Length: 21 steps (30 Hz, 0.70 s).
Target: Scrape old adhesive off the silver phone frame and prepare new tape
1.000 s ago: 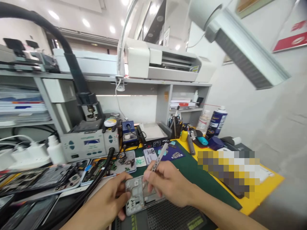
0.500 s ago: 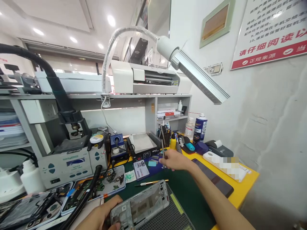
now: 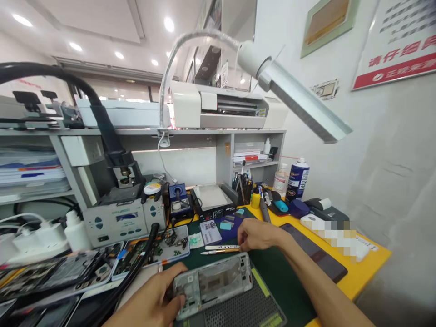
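We see one phone frame (image 3: 213, 284) lying on the dark grid mat (image 3: 238, 311) at the near edge of the green mat (image 3: 272, 268). Our left hand (image 3: 153, 302) grips the frame's left end, fingers curled over it. Just behind the frame lie two slim tools, tweezers (image 3: 218, 247) and a pen-like tool (image 3: 218, 251), side by side. Our right hand (image 3: 257, 235) rests at their right ends, fingers bent down; whether it pinches them we cannot tell. Behind the frame stand one blue spray can (image 3: 297, 179) and one yellow bottle (image 3: 255, 198).
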Motion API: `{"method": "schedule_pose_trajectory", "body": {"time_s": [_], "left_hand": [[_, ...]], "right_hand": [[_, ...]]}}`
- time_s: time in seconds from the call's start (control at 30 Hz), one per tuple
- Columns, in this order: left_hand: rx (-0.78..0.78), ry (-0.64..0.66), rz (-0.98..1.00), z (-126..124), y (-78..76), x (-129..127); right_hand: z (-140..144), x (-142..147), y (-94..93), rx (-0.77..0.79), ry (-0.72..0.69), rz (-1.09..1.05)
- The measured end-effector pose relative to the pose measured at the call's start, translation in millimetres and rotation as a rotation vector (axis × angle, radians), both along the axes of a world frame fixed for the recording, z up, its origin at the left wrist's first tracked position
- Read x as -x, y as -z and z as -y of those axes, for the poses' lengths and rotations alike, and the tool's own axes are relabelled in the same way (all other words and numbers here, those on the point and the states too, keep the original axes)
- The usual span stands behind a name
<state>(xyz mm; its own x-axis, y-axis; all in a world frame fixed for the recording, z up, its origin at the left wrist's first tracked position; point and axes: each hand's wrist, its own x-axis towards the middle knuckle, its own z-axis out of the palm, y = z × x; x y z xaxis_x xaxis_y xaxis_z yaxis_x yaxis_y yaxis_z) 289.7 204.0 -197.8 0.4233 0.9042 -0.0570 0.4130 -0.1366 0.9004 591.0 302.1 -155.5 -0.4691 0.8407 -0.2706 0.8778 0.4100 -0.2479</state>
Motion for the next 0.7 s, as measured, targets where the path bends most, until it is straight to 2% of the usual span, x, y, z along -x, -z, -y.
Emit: {"method": "schedule_pose_trajectory", "body": {"time_s": [0.17,0.33,0.57,0.7], "left_hand": [[-0.022,0.072,-0.041,4,-16.0,3],[-0.051,0.083,-0.034,5,-22.7,3],[-0.068,0.078,-0.047,7,-27.4,2],[-0.064,0.072,-0.058,7,-30.8,1]], "right_hand": [[-2,13,7.9,-0.084,-0.089,-0.036],[-2,27,15.6,-0.096,-0.189,-0.086],[-2,21,12.1,-0.077,-0.15,-0.117],[0,18,6.9,-0.09,-0.114,-0.209]]}}
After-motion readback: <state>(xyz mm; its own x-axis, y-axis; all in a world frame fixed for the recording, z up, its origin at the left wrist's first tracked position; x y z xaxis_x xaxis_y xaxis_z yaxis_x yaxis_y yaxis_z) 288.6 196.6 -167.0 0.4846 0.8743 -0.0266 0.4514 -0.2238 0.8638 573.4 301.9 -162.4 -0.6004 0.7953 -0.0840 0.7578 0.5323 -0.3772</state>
